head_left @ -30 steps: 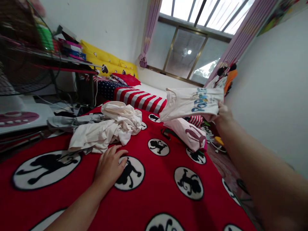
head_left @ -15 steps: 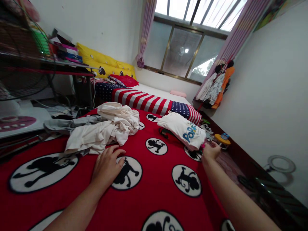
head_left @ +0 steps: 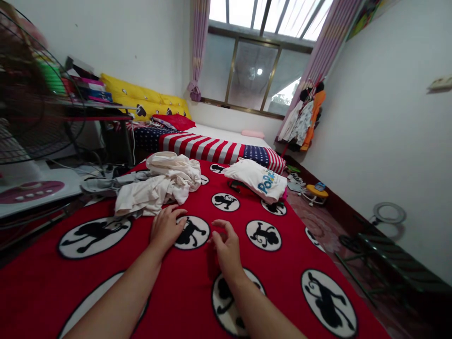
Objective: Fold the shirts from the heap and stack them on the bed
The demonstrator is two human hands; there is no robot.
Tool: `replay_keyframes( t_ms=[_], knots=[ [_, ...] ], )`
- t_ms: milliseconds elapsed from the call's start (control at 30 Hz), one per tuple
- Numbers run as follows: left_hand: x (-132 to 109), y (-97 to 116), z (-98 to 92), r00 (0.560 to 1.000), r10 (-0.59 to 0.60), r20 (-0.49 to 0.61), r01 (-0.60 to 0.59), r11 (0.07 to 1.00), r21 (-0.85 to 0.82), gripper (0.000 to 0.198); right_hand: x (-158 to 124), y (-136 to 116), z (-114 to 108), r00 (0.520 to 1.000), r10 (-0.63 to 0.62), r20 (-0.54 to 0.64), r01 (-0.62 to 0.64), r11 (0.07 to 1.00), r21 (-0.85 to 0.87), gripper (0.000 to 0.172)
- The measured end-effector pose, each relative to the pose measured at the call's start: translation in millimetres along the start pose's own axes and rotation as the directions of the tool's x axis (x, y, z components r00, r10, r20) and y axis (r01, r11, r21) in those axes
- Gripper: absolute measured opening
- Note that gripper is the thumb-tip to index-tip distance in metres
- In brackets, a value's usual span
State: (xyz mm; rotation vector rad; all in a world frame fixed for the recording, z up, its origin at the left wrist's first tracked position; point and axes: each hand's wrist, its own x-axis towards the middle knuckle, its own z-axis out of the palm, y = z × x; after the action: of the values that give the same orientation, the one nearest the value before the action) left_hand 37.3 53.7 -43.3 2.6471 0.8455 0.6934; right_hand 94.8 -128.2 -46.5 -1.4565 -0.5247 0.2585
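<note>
My left hand (head_left: 166, 229) rests on the red blanket (head_left: 183, 282) with black monkey figures in white ovals, its fingers apart beside the lower edge of a crumpled cream garment (head_left: 158, 186). Nothing is in it. To its right my right hand (head_left: 226, 245) is over the blanket, fingers bent and apart, holding nothing. A white shirt (head_left: 259, 179) with blue lettering lies folded farther back on the right, on top of darker cloth. Grey cloth (head_left: 115, 182) sticks out to the left of the cream garment.
A fan (head_left: 31, 94) and its white base stand at the left beside a cluttered desk (head_left: 102, 113). Behind is another bed with a striped, starred cover (head_left: 212, 148). At right are a yellow stool (head_left: 317, 191), a ring light (head_left: 389, 213) and a dark green folding item (head_left: 399, 259).
My right hand has left the edge of the white shirt and moved left, near my left hand. My left hand stays by the cream garment. The view has shifted to the right.
</note>
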Motion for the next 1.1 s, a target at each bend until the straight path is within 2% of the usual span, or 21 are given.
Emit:
replay_keyframes(
  t_ms=[67,133,267,500,733,967,1100],
  knots=[
    [0.3,0.4,-0.8,1.000,0.008,-0.004,-0.008,1.000,0.000,0.029,0.2,0.1,-0.9,0.998,-0.019,0.064,0.021,0.999,-0.038,0.020],
    [0.8,0.9,-0.7,1.000,0.008,-0.014,-0.008,1.000,0.009,0.028,2.3,-1.2,-3.9,0.995,0.015,0.098,-0.012,0.999,-0.033,0.018],
    [1.7,1.9,0.5,0.999,0.001,-0.034,0.000,1.000,0.029,0.027,4.1,-3.6,-7.6,0.994,0.052,0.097,-0.051,0.999,-0.011,0.016],
    [2.3,2.3,-0.6,1.000,-0.001,-0.002,0.001,0.999,0.041,0.029,2.9,-5.4,-7.0,0.990,0.088,0.106,-0.086,0.996,-0.015,0.019],
    [2.2,3.3,0.1,0.999,-0.032,-0.009,0.032,0.999,0.021,0.026,5.3,-3.1,-7.1,0.988,0.081,0.134,-0.077,0.996,-0.040,0.019],
    [-0.1,7.9,-1.8,0.997,-0.070,-0.026,0.068,0.997,-0.047,0.023,7.1,-0.4,-12.0,0.982,0.082,0.170,-0.086,0.996,0.013,0.032],
    [-2.7,10.8,0.9,0.996,-0.088,-0.012,0.087,0.994,-0.063,0.023,8.1,3.7,-13.2,0.989,0.082,0.124,-0.091,0.994,0.063,0.039]
  ],
)
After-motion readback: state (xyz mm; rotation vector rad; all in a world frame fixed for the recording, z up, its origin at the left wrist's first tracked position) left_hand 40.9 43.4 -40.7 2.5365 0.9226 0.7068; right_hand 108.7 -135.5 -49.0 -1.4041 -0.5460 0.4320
